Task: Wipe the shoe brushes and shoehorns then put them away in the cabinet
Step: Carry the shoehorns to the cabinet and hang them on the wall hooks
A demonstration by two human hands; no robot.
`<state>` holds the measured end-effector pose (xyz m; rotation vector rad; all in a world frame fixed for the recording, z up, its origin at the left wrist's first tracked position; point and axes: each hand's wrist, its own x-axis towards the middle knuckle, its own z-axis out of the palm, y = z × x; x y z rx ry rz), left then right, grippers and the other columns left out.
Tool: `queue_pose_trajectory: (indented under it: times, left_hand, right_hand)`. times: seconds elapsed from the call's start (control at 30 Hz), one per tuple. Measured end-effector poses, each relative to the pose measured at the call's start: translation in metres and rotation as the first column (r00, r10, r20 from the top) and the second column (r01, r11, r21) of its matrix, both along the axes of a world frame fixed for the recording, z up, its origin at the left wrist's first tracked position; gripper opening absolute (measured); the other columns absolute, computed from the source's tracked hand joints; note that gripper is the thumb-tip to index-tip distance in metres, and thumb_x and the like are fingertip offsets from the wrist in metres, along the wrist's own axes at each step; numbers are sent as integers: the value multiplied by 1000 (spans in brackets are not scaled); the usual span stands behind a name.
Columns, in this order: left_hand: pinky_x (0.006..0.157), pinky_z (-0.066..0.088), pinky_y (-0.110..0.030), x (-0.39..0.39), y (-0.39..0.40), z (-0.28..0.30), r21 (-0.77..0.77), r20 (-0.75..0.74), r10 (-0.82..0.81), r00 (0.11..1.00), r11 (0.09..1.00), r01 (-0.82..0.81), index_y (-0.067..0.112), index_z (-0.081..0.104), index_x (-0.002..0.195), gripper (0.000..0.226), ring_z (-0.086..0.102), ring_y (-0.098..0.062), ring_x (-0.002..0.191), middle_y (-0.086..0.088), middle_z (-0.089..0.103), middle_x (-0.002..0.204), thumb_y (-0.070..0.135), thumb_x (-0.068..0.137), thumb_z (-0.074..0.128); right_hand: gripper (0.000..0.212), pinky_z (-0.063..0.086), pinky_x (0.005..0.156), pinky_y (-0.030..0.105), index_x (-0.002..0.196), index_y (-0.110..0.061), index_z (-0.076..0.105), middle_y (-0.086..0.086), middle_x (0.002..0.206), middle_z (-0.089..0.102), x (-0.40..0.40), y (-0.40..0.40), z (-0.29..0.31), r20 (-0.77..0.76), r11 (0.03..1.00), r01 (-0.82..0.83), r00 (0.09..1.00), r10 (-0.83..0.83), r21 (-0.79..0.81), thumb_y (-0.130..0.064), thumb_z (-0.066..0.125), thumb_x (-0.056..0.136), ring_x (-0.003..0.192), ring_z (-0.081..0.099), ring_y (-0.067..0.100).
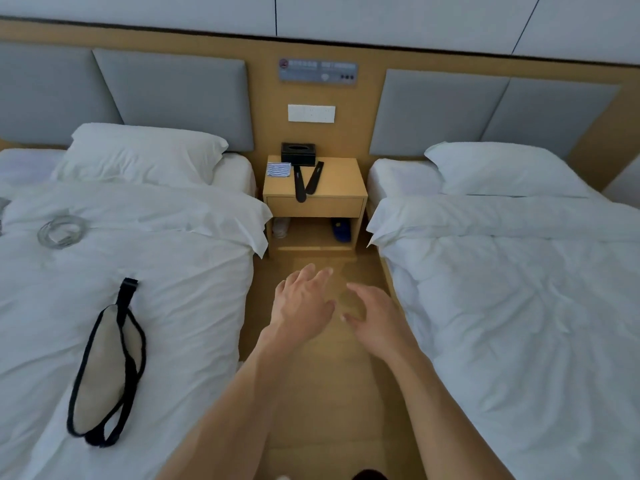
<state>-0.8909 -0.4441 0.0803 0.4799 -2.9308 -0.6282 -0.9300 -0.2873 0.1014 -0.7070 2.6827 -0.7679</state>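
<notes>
Both hands empty, stretched forward over the floor between the beds: left hand [304, 303] and right hand [374, 317], fingers spread and relaxed. Two black shoehorns [308, 181] lie on the nightstand [343, 181] beside the striped cloth [278, 169], staged for wiping. Brushes not visible.

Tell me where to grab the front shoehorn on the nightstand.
Take the front shoehorn by the rounded end that juts past the nightstand's front edge, coming from the aisle side. That end hangs free, so fingers can likely pinch it above and below.

black shoehorns [309, 181], blue-striped cloth [278, 169]
</notes>
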Motion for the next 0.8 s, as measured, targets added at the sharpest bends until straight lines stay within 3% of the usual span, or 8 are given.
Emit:
queue_pose_trajectory:
  times: [0.4, 0.67, 0.8]
  left_hand:
    - [104, 38, -46, -178, -117, -40, 4, 59, -29, 998, 1000, 29, 34, 33, 144, 62, 43, -27, 133, 1, 38, 149, 44, 89, 59]
    - [113, 31, -49, -350, -207, -42, 53, 187, 105, 977, 992, -116, 35, 31, 147, 60, 33, -29, 142, -1, 28, 157, 45, 93, 57]
    - [113, 35, -49, -418, -243, -44, 82, 198, 166, 966, 979, -185, 31, 32, 147, 58, 35, -27, 141, -1, 31, 156, 40, 95, 56]
  right_hand:
    - [60, 38, 114, 36, 149, -30, 40, -6, 151, 45, -183, -120, -29, 61, 999, 34, 998, -34, -9, -35, 65, 94, 139, 42, 14]
    - [60, 38, 114, 38, 148, -34, 40, -7, 151, 45, -367, -215, -28, 107, 999, -46, 993, 46, -6, -35, 66, 94, 139, 43, 15]
    - [57, 42, 110, 36, 147, -32, 41, -6, 148, 47, -446, -252, -25, 122, 998, -69, 990, 67, 11, -33, 64, 95, 135, 46, 16]
